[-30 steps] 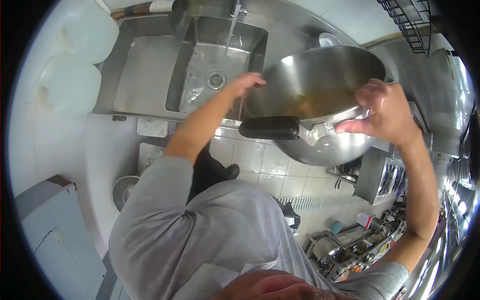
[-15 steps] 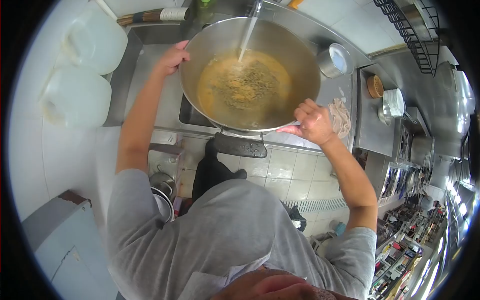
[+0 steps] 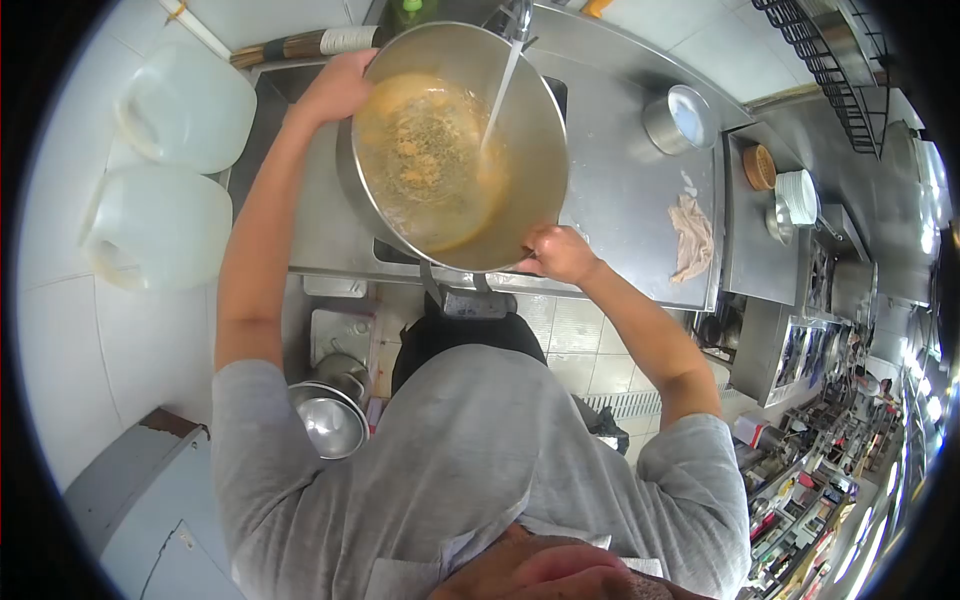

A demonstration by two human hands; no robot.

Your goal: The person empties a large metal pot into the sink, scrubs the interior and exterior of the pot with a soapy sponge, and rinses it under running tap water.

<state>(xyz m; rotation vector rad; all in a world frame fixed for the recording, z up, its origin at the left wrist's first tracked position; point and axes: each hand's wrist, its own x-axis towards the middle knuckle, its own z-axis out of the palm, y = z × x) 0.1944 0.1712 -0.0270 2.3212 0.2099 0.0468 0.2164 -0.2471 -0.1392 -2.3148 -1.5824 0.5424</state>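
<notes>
A large stainless steel pot (image 3: 538,150) is tilted toward the left over the sink area. Cloudy yellowish liquid with dark and orange bits (image 3: 425,160) has pooled at its left side. Water runs into it from the faucet (image 3: 519,22) above. My left hand (image 3: 338,88) is closed on the upper left rim. At the lower right rim, my right hand (image 3: 562,254) grips the edge with curled fingers. Part of the pot's base is hidden beneath it.
To the right on the steel counter stand a metal container (image 3: 680,120) and a crumpled cloth (image 3: 690,238). Two translucent plastic jugs (image 3: 160,225) are at the left. A bundled brush (image 3: 300,46) lies along the back, and metal bowls (image 3: 332,425) sit below the counter.
Both hands have shifted the pot to the left and tipped it leftward. The liquid has run to its left side, and the water stream now falls nearer the right of the liquid.
</notes>
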